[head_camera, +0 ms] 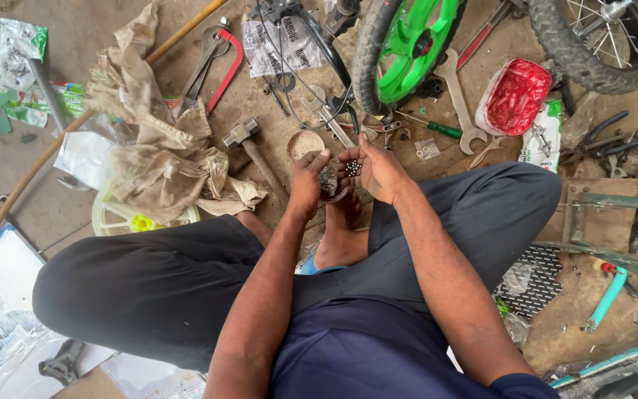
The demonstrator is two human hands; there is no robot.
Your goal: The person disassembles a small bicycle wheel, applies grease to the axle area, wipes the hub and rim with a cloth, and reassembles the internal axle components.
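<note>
I sit cross-legged on a dirt floor with both hands raised over my foot. My right hand (379, 171) is cupped palm up and holds several small steel bearing balls (352, 168). My left hand (309, 183) pinches a small dark greasy part (328, 179) right beside that palm. Just beyond my fingers, a small round tin (305, 143) sits on the ground.
A green-spoked bicycle wheel (407, 44) and a black tyre (592, 44) lie ahead. Around them are a hammer (249, 148), spanners (461, 100), a screwdriver (437, 128), a red hacksaw (223, 63), dirty rags (149, 140) and a red-filled plastic bag (512, 96). A teal frame (614, 251) lies right.
</note>
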